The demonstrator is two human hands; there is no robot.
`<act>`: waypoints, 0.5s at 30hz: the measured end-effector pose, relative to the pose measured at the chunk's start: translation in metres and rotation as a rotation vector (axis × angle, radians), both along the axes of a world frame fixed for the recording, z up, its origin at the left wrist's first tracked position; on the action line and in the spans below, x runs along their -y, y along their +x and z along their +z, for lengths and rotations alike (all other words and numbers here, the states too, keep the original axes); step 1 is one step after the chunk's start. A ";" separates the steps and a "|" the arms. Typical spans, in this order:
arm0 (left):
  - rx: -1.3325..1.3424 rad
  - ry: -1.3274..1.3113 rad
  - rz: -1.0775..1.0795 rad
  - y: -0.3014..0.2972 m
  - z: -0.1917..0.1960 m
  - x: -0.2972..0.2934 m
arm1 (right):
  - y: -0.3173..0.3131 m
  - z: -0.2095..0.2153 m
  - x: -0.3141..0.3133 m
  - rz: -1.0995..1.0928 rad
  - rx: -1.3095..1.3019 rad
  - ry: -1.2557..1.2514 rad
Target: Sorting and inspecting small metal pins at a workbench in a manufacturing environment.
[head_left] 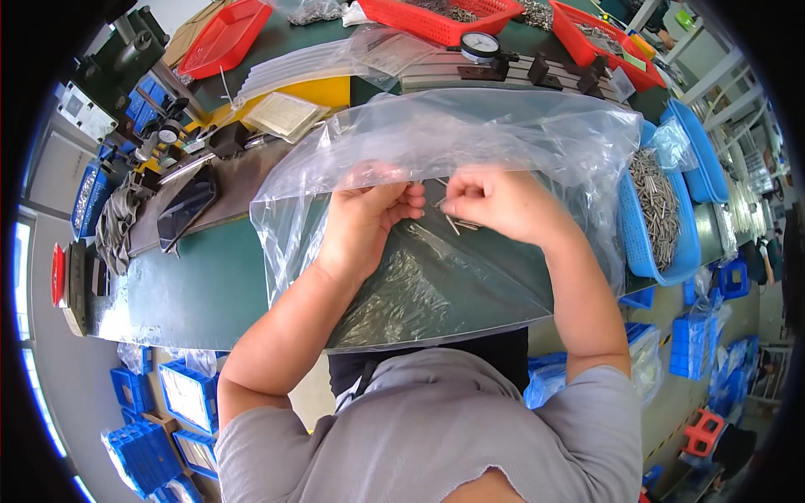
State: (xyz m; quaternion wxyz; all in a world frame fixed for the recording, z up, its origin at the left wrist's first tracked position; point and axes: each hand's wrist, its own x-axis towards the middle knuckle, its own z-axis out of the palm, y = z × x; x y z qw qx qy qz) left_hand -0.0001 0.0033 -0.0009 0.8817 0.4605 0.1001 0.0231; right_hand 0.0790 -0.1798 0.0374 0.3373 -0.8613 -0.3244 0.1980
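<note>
"What's the biggest thing here?"
"A smooth, dark green workbench point(184, 293). Over its middle spreads a large, clear, crinkled plastic bag point(470, 126)."
"And beside that?"
"A blue, perforated plastic basket point(689, 235), just right of the bag, heaped with slim, silvery metal pieces point(654, 201)."
"The hands?"
"Both are at the bag, a small gap between them. The left hand point(369, 210) has its fingers curled inward; the right hand point(495, 201) has thumb and fingertips bunched together."
"Gripping anything?"
"I can't tell, for either one."
"And the smallest things?"
"A few slender, silvery loose pins point(454, 225), by the right fingertips. Whether they're inside the bag, I can't tell."
</note>
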 end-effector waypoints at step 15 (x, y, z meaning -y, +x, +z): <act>-0.043 -0.029 -0.095 0.000 0.000 0.001 | 0.002 -0.007 -0.001 -0.132 -0.232 0.570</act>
